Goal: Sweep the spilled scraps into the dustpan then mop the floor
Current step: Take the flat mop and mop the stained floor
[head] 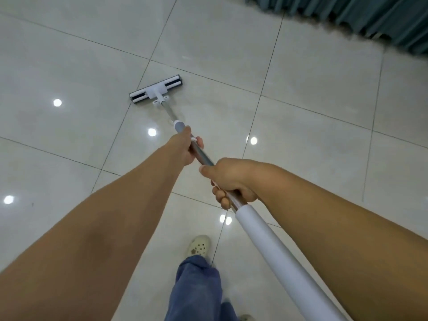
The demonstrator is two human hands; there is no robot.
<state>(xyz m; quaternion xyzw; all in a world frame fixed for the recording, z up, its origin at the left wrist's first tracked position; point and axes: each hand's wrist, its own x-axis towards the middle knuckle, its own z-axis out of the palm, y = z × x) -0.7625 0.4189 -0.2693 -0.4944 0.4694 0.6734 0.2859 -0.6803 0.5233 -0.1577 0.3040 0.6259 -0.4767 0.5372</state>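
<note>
Floor: glossy pale-beige tiles (pixel 301 66), large format, with thin dark grout lines; round light reflections (pixel 151 132) are dotted across them.
Background: teal pleated curtain (pixel 370 17) at the top right, its hem at floor level; that edge is blurred.
Mop head (pixel 156 89): flat on the floor ahead and to the left, well away from the curtain. White bracket, dark strip between two white rollers. Its left end sits over a grout line, just below a tile corner.
Head axis: lower-left to upper-right, roughly square to the pole.
Pole (pixel 203 156): bare metal, long axis running from the lower right by the body up and left to the head, sloping down to the floor. Head end points away from the person.
Grip sleeve (pixel 273 246): white, covers the pole's near end and runs out of view at the bottom right.
Left hand (pixel 185 147): forward on the pole, fingers wrapped round it just behind the grey collar.
Right hand (pixel 231 181): fist closed round the metal, just above the white sleeve, thumb on top.
Body: jeans leg (pixel 196 288) and pale perforated clog (pixel 198 246) planted on the tile below the hands.
</note>
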